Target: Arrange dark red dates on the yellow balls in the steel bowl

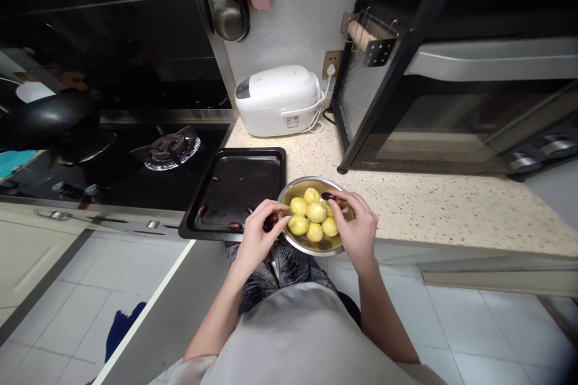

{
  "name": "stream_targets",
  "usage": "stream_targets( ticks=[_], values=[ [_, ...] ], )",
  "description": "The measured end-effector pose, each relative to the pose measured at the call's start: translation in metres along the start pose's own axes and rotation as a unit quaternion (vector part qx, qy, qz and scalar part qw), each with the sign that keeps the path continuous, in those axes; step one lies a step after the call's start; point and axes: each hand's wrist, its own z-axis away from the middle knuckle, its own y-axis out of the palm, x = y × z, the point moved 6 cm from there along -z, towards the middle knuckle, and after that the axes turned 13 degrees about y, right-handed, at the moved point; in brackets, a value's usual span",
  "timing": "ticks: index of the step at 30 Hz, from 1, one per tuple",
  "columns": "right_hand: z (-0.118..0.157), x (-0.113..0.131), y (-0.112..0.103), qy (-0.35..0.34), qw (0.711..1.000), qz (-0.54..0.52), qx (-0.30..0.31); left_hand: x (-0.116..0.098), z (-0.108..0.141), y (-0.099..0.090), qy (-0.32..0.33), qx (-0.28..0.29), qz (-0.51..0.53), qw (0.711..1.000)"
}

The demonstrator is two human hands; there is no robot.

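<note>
A round metal bowl (295, 244) holds several mottled yellow balls (316, 211). My right hand (359, 225) is over the bowl's right side, thumb and fingers closed on a small dark oval fruit (328, 196). At the left rim is my left hand (259, 234), its thumb and index fingertips slightly apart beside the nearest yellow ball. Dark red ovals (271, 222) show through the gap between that thumb and finger; whether they lie on the tray or in the palm is unclear. More dark red oval fruits (235, 226) lie on the black baking tray (246, 177).
The tray's left side reaches the gas hob (169, 147). Behind it stands a white appliance (280, 99) with a cord to the wall socket (332, 64). An oven (451, 126) is on the speckled counter (428, 198) to the right. A ladle (229, 18) hangs on the wall.
</note>
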Motion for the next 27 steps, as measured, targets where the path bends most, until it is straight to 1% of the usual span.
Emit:
stream_targets(
  ticks=[4,7,12,17,20,23,25,27],
  values=[
    [-0.007,-0.021,0.005,0.040,0.997,0.066,0.007,0.001,0.003,0.002,0.006,0.006,0.007,1.000],
    [-0.007,-0.027,0.009,0.062,0.993,0.097,0.022,0.001,0.004,0.004,0.009,0.009,0.009,1.000],
    [-0.008,-0.025,0.013,0.052,0.991,0.117,0.047,0.000,0.004,0.005,0.005,0.009,0.014,1.000],
    [-0.009,-0.023,0.012,0.031,0.992,0.114,0.040,0.000,0.005,0.005,0.000,0.006,0.023,1.000],
    [-0.006,-0.014,0.007,0.008,0.996,0.087,0.021,0.001,0.003,0.005,-0.006,-0.009,0.029,1.000],
    [0.003,0.007,0.004,-0.050,0.998,0.046,0.018,0.001,-0.001,0.006,-0.015,-0.030,0.035,0.999],
    [0.013,0.024,0.008,-0.097,0.994,0.018,0.049,0.001,-0.005,0.008,-0.017,-0.037,0.043,0.998],
    [0.024,0.036,0.016,-0.128,0.986,-0.004,0.102,0.001,-0.009,0.012,-0.017,-0.038,0.055,0.998]
  ],
)
